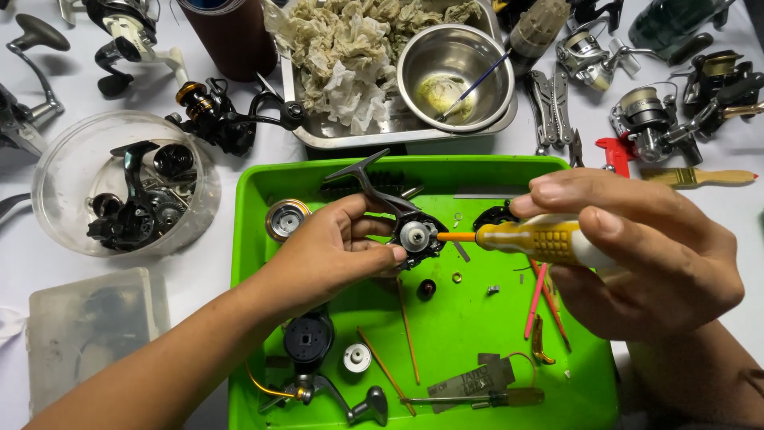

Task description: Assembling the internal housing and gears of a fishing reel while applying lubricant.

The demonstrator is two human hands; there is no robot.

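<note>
My left hand (334, 251) grips a black fishing reel body (414, 231) over the green tray (255, 191), its foot pointing up and left. My right hand (645, 247) holds a yellow-handled screwdriver (533, 239) sideways, and the orange shaft's tip meets the silver round part on the reel body. Loose parts lie on the tray under the hands: a gold-rimmed spool (285, 219), a black round part (308, 338), a white knob (357, 357), a reel handle (350, 402), thin rods and small screws.
A clear round bowl (56, 159) of black reel parts stands left. Behind the green tray a metal tray (318, 135) holds crumpled paper (350, 48) and a steel bowl (455, 76) with a brush. Several reels, pliers (553, 103) and a paintbrush (700, 177) lie around.
</note>
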